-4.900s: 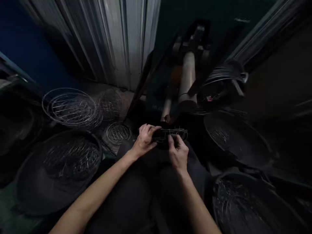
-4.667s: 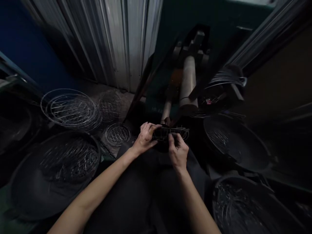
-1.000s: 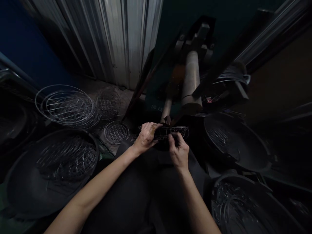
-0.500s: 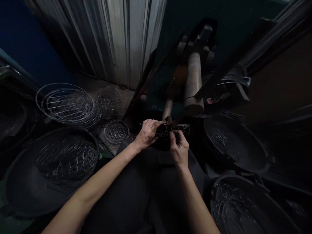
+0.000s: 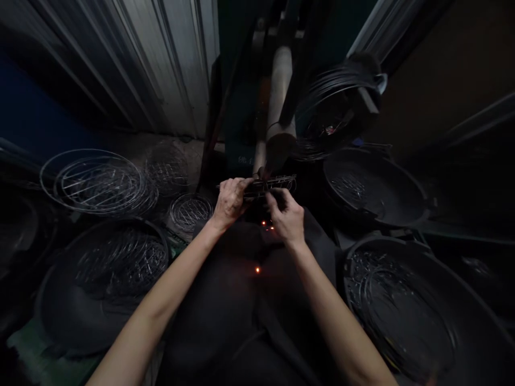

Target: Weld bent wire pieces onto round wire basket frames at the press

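My left hand [image 5: 232,201] is closed around the left side of a wire rack [image 5: 286,184], a small frame of thin metal rods. The rack sits edge-on at the tip of a welding machine's electrode arm [image 5: 260,155]. My right hand [image 5: 286,214] pinches the near side of the rack; its fingertips are blurred, and any small piece between them cannot be made out. Orange sparks [image 5: 264,223] glow below the rack, over the dark cloth on my lap. A thick metal cylinder [image 5: 280,86] of the machine stands just behind.
Round wire grates [image 5: 100,182] are piled at left, with a smaller grate [image 5: 191,212] beside them. A black basin [image 5: 60,316] holds more wire pieces. At right are two basins, one farther [image 5: 402,198] and one nearer [image 5: 454,284], holding wire parts and rings. A wire coil [image 5: 333,86] hangs behind.
The view has swung right, so everything appears shifted left. Both hands still hold the rack at the electrode. Sparks now show beneath it, where none showed before.
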Demonstrator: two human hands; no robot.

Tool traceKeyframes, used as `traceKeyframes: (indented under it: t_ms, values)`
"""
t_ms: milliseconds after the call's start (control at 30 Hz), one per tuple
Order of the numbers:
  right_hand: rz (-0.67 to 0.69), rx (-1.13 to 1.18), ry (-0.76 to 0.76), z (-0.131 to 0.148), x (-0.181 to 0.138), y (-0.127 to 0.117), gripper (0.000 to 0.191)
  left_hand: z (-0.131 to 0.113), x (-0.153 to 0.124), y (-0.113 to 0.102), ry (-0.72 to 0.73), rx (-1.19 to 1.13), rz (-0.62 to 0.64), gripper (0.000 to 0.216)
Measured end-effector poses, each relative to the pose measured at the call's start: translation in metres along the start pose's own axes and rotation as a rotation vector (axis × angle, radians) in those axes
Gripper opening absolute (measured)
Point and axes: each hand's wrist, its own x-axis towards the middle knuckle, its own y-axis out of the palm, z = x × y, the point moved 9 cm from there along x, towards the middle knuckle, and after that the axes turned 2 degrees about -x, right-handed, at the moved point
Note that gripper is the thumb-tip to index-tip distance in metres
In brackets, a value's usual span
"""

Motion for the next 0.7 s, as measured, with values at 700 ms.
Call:
traceKeyframes:
  t_ms: [700]
  values:
    - [0.27,-0.786,0.911,-0.286,-0.169,-0.191,0.036,-0.003,-0.141,0.041,-0.613,-0.422,0.271,0.096]
